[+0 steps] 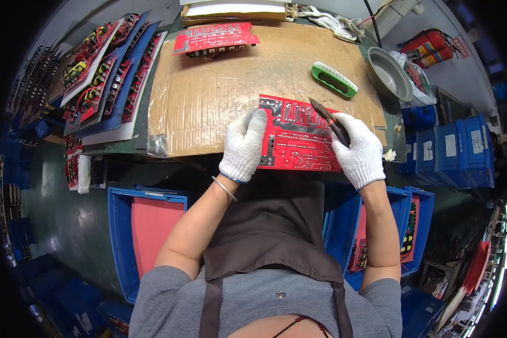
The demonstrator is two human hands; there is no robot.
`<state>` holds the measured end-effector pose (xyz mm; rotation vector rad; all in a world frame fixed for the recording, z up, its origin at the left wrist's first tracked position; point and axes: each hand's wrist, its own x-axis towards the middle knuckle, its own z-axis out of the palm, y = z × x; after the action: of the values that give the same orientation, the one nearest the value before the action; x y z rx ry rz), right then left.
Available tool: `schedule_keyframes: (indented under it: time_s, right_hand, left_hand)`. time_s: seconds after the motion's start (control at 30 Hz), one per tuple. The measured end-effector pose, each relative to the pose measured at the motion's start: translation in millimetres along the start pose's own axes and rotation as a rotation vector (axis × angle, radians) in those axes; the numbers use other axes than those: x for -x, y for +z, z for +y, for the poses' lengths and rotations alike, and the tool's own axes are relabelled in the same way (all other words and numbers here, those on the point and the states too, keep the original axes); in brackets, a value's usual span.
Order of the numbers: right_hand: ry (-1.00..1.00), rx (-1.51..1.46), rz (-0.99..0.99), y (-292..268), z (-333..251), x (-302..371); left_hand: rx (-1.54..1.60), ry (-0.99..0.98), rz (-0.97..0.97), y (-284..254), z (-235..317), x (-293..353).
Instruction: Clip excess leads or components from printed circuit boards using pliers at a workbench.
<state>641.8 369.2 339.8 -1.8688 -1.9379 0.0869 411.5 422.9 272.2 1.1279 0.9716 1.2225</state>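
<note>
A red circuit board (301,143), its soldered side up, lies at the near edge of the cardboard-covered table in front of me. My left hand (245,141), in a white knit glove, grips the board's left edge with the thumb on top. In my gloved right hand (357,149) is a pair of cutting pliers (337,128) with dark handles, the jaws pointing up and left over the board's upper right part. That hand is also at the board's right edge; its fingers underneath are hidden.
Cardboard (208,96) covers the table. Farther back sit another red circuit board (215,39), a green-handled brush (334,80) and a metal bowl (388,73). Boards stand stacked on panels (104,79) at left. Blue bins (118,248) flank me below the table.
</note>
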Motion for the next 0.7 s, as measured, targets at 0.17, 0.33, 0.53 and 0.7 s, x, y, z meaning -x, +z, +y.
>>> schedule_keyframes:
  time_s: [0.17, 0.33, 0.53, 0.7]
  right_hand:
    - [-0.019, 0.167, -0.027, -9, -19, 14]
    - [-0.134, 0.312, 0.012, -8, -34, 19]
    - [-0.184, 0.445, 0.035, -3, -45, 18]
    - [0.109, 0.318, -0.19, 5, -54, 26]
  left_hand:
    - [0.016, 0.003, 0.016, 1, 0, -1]
    - [0.007, -0.016, 0.006, 0, -5, -3]
    - [0.003, 0.016, 0.019, 1, -4, -1]
    - [-0.084, 0.059, 0.016, -2, -4, 3]
